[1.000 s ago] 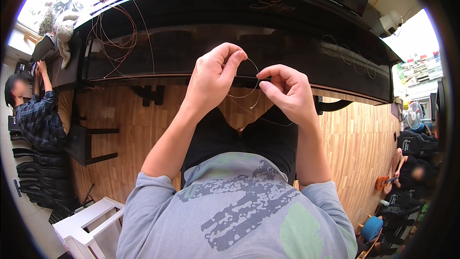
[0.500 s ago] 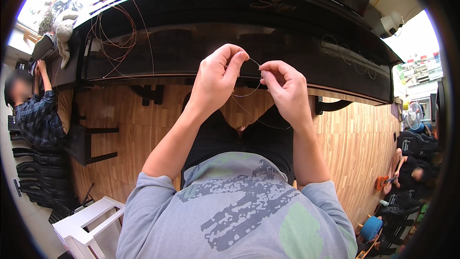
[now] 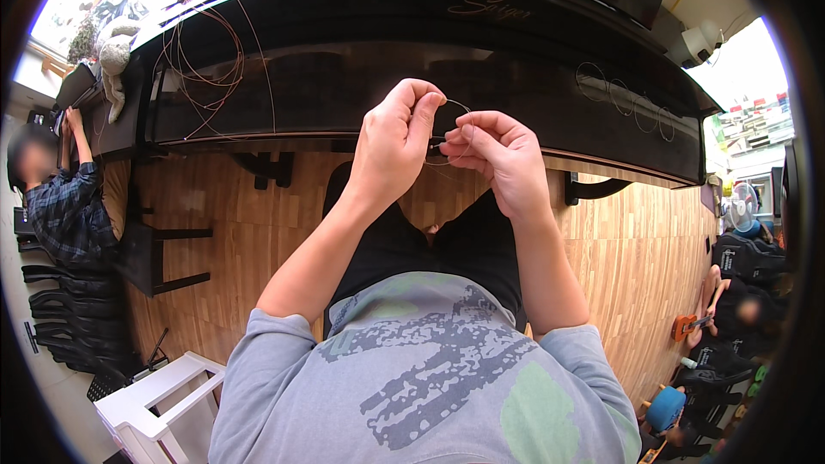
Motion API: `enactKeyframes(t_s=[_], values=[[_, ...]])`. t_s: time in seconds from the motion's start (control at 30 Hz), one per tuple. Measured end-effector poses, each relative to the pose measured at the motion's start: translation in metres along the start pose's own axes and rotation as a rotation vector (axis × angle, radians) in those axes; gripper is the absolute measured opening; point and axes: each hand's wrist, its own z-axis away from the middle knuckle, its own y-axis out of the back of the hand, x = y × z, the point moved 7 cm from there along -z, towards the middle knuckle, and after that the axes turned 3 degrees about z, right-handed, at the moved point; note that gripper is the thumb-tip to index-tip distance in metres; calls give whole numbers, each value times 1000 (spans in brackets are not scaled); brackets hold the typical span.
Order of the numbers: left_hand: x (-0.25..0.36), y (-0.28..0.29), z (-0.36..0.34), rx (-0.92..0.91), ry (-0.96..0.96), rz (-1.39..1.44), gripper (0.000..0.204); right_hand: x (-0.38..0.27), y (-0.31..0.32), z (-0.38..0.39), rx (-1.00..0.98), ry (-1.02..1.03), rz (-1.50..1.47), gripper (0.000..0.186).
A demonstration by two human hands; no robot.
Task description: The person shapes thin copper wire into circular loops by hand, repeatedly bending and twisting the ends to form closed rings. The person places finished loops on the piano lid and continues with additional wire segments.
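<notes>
Head view: a thin wire [image 3: 459,104] hangs in the air between the person's two hands, in front of the lower front edge of a black piano [image 3: 369,77], and bends in a small loop that runs from the left fingertips over to the right ones and dips below them. Both forearms rise from the lower edge and lean inward, elbows well apart, so that the hands come close together without any visible contact. The left hand [image 3: 397,142] is slightly higher, thumb and forefinger pinched narrow on the top of the loop, its other fingers curled out of sight. The right hand [image 3: 507,159] faces it, thumb and forefinger closed on the wire's right side, with further fingers reaching leftward beneath. On the piano, a loose copper-coloured coil [image 3: 241,64] lies toward the left and a chain of finer wire loops [image 3: 607,86] toward the right. Below the hands are the person's black trousers [image 3: 378,245] and the wooden floor [image 3: 610,258]. Farther out, a white stool [image 3: 159,391] stands at lower left, a person in a plaid shirt [image 3: 64,215] sits at far left, and at far right someone holds a small orange-brown stringed instrument [image 3: 685,327].
</notes>
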Motion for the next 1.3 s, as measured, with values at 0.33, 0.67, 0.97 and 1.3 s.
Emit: enactKeyframes(t_s=[0.33, 0.67, 0.97, 1.3], values=[[-6, 0, -1, 14, 102, 130, 19, 3, -8, 5, -264, -32, -345, 23], [-11, 6, -1, 52, 91, 222, 18, -24, -7, 16, 12, 293, 578, 25], [-37, -6, 6, -184, 304, 498, 32, -52, -2, 20, 228, 722, 1090, 10], [-20, -20, 9, -301, 241, 291, 23, -49, -15, 21, 168, 801, 1191, 11]])
